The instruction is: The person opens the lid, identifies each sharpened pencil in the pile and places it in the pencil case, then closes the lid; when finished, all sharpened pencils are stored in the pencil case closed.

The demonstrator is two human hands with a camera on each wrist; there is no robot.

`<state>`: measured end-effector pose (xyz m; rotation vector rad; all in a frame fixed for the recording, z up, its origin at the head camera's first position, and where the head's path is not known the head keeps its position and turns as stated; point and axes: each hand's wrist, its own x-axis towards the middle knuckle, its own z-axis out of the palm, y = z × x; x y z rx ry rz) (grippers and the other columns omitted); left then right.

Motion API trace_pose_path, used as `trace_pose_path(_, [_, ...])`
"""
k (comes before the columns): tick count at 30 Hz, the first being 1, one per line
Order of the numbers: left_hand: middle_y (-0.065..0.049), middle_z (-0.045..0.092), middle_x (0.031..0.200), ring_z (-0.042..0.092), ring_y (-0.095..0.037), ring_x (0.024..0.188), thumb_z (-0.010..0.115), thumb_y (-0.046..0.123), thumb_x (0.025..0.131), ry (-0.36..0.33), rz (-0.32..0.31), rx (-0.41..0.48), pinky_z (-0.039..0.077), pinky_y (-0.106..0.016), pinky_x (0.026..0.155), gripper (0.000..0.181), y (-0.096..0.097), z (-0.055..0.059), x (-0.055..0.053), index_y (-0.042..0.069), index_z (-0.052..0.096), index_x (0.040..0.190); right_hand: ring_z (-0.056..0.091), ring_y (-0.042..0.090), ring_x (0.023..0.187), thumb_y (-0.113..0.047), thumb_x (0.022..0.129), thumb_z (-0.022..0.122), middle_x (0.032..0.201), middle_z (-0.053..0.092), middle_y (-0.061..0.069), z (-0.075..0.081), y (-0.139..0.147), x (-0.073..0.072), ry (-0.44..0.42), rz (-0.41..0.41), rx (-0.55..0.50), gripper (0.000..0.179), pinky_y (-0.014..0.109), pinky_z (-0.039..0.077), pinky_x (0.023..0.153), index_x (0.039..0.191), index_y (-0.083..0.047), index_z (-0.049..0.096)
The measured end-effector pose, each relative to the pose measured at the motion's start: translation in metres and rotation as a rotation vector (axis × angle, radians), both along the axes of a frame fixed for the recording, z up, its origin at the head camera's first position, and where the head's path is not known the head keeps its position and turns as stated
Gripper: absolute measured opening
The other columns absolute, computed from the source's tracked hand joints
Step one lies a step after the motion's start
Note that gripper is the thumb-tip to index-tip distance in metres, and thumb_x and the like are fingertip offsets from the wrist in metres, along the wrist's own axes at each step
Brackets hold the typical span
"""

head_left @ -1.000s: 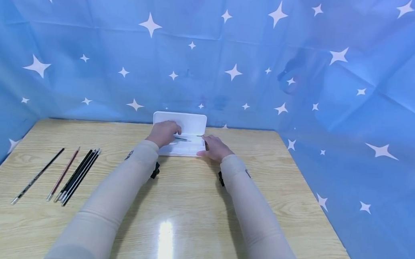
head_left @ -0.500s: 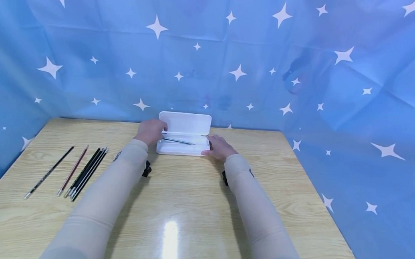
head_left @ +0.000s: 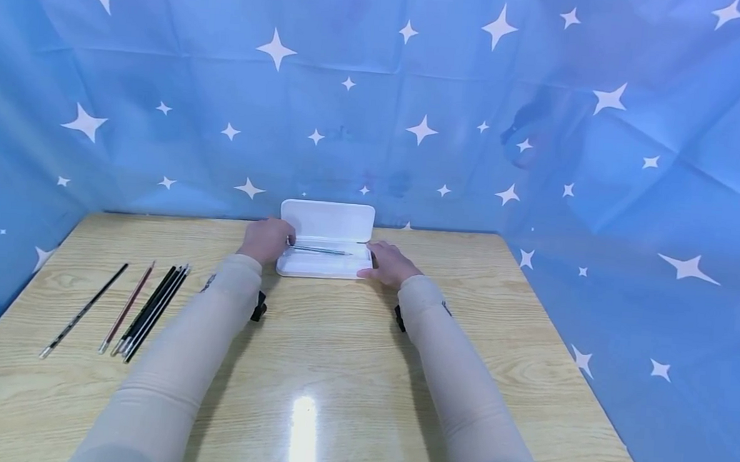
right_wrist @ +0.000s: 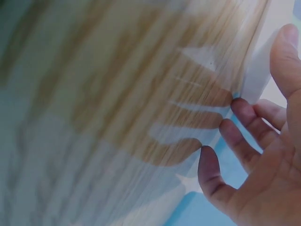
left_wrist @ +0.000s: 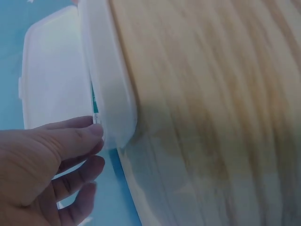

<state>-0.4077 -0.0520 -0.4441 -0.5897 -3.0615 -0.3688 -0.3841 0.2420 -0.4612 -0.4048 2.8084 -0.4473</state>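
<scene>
In the head view the open white case stood at 12 o'clock on the table, one pen inside, the left hand and right hand at its ends. Only this view showed the loose pens at 9 o'clock. The left wrist view showed relaxed fingers touching the case end, and the right wrist view showed spread fingers holding nothing.

Case: white plastic pencil case, oblong with rounded corners, lying open at the far middle of the desk, long side across the view.
Lid: lid hinged at the back, standing nearly upright against the blue starred backdrop; plain white inside.
Tray: shallow lower tray, flat on the desk, front wall smooth and rounded.
Contents: one thin dark pen lying lengthwise in the tray, parallel to the hinge.
</scene>
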Motion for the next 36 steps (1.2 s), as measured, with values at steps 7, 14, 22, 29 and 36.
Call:
trace_pose_path(7, [-0.008,0.075,0.105,0.067,-0.027,0.093,0.067,0.011,0.096,0.015,-0.017,0.002,0.055,-0.045,0.082,0.015,0.005,-0.006,-0.001,0.009,0.077,0.106,0.02,0.034,0.152,-0.047,0.099,0.062,0.165,0.025,0.014,0.001,-0.002,0.002,0.001,0.002,0.005,0.082,0.046,0.019,0.123,0.161,-0.009,0.025])
trace_pose_path(14, [-0.008,0.073,0.105,0.065,-0.026,0.09,0.06,0.014,0.099,0.017,-0.012,0.082,0.055,-0.044,0.077,0.021,-0.024,0.005,0.005,0.01,0.076,0.112,0.019,0.033,0.153,-0.047,0.1,0.061,0.166,0.024,0.013,0.003,-0.002,0.004,-0.002,-0.006,0.003,0.082,0.047,0.018,0.123,0.162,-0.009,0.023])
trace_pose_path(22, [-0.016,0.069,0.115,0.063,-0.032,0.102,0.057,0.016,0.102,-0.073,0.013,0.167,0.052,-0.051,0.087,0.029,-0.076,0.019,0.024,0.002,0.069,0.125,0.022,0.035,0.151,-0.044,0.1,0.062,0.164,0.027,0.016,0.006,-0.004,0.004,-0.001,0.005,0.011,0.081,0.048,0.02,0.123,0.161,-0.006,0.024])
trace_pose_path(29, [-0.024,0.066,0.118,0.061,-0.039,0.108,0.054,0.013,0.104,-0.118,0.033,0.231,0.05,-0.055,0.089,0.031,-0.117,0.02,0.036,-0.004,0.065,0.127,0.019,0.034,0.153,-0.046,0.1,0.061,0.166,0.024,0.015,0.005,-0.004,0.002,-0.014,-0.009,0.018,0.082,0.047,0.018,0.123,0.162,-0.007,0.022])
trace_pose_path(36, [-0.027,0.064,0.119,0.063,-0.039,0.105,0.054,0.015,0.104,-0.169,0.084,0.251,0.052,-0.054,0.086,0.033,-0.154,0.017,0.048,-0.005,0.063,0.129,0.021,0.036,0.152,-0.044,0.101,0.062,0.164,0.025,0.018,0.005,-0.004,0.003,-0.008,0.006,0.011,0.082,0.049,0.02,0.123,0.161,-0.005,0.023])
